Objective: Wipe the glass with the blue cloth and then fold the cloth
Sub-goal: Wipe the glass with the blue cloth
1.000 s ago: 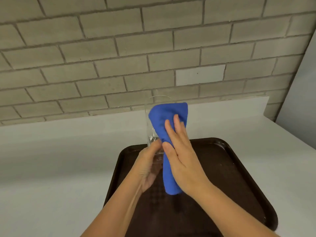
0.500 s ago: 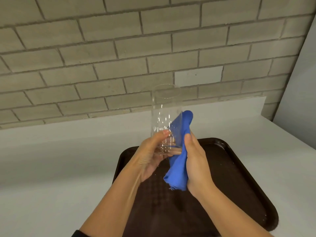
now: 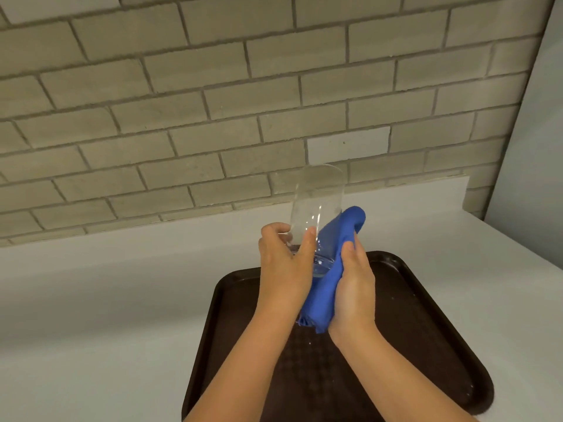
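Note:
A tall clear glass [image 3: 316, 202] is held upright in the air above the tray, its open rim at the top. My left hand [image 3: 285, 263] grips its lower part, thumb across the front. The blue cloth [image 3: 332, 257] is bunched along the glass's right side and hangs down below its base. My right hand [image 3: 353, 281] clasps the cloth and presses it against the glass. The base of the glass is partly hidden by my fingers and the cloth.
A dark brown tray [image 3: 426, 315] lies on the white counter [image 3: 106, 315] under my hands. A grey brick wall [image 3: 213, 102] rises behind the counter, and a plain wall [image 3: 536, 147] closes the right side.
The cloth has slid from the front of the glass to its right side. My right hand turned from flat over the cloth to clasping it edge-on. The glass's upper half is now uncovered.

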